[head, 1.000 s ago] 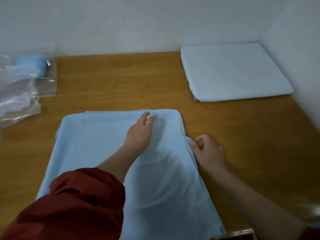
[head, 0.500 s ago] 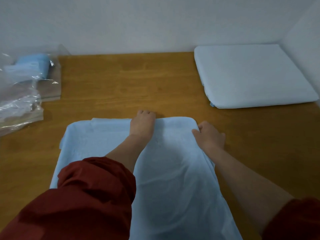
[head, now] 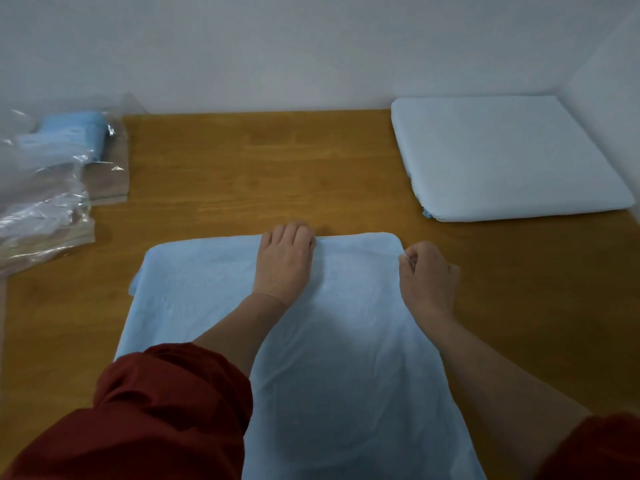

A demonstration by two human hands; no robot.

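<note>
The light blue sheet [head: 339,341] is lying along the desk's [head: 225,174] near edge. The left hand [head: 284,263] is gripping its far edge and the right hand [head: 427,277] is pinching its far right corner. Folding seems to be only starting, with one folded sheet [head: 502,157] already lying in the far right corner.

Left hand [head: 284,265] forward to the far edge of the blue sheet [head: 346,358], right hand [head: 427,275] to its corner.

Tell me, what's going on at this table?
A person is handling a light blue sheet spread on a wooden table. The left hand grips the sheet's far edge, and the right hand pinches its far right corner. A folded pad lies at the back right, apart.
</note>
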